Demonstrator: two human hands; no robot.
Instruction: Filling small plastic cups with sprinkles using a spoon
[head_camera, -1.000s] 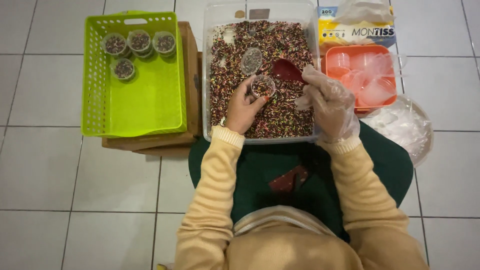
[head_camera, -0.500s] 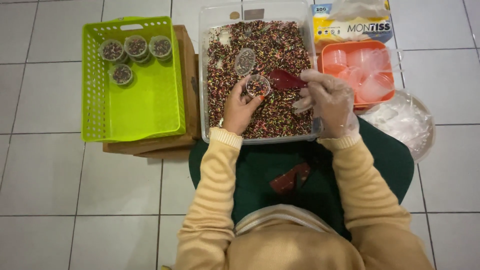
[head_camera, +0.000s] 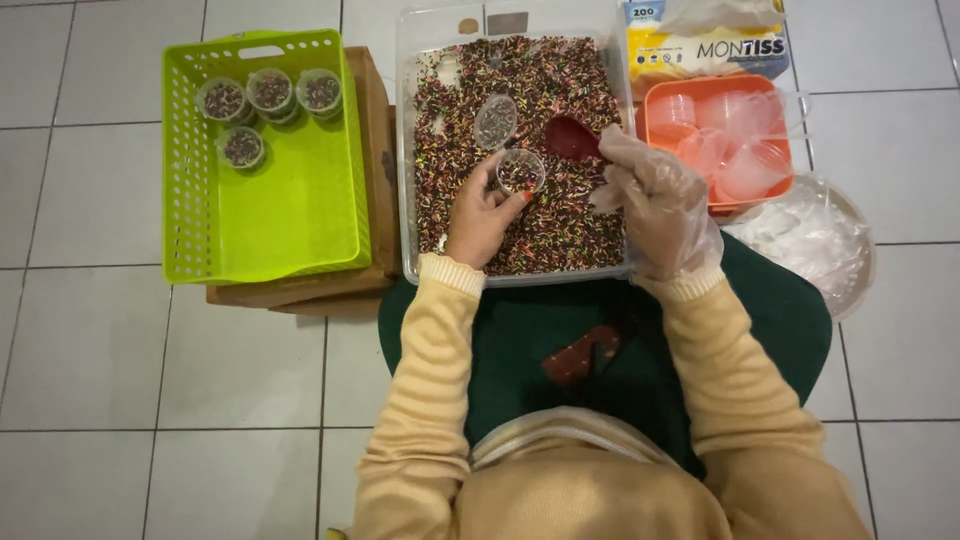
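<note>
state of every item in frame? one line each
Left hand: bare, holding small cup.
Small cup: upright, partly filled with sprinkles.
Right hand: gloved, holding red scoop.
Red scoop: over the bin.
Clear bin: open, full of sprinkles.
Green basket: holds four filled cups.
Orange basket: holds empty cups.

Yellow-blue package (head_camera: 700, 45) behind orange basket (head_camera: 655, 130)
</note>
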